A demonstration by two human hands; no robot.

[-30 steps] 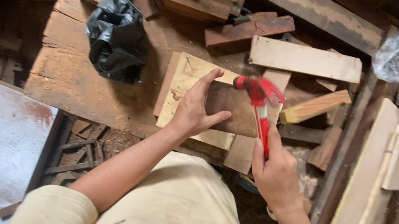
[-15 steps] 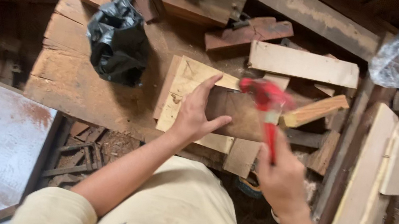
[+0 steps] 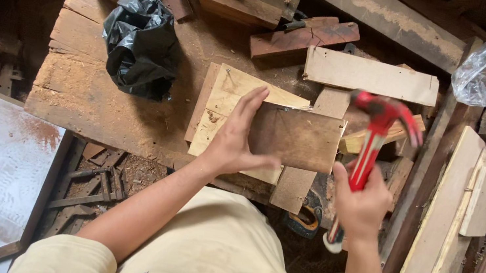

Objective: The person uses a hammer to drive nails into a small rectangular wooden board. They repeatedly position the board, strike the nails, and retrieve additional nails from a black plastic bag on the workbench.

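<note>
Wood bench (image 3: 96, 97) w/ boards (image 3: 370, 76), bag (image 3: 139, 45)

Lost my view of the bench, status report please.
Left hand flat on brown board. Right hand grips red hammer, raised. Black bag lies apart, nothing blocking.

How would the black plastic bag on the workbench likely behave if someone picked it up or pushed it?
The black plastic bag looks crumpled and creased, so probably floppy. It bulges, so it may hold something. Its glossy film may slide on the dusty workbench.
</note>
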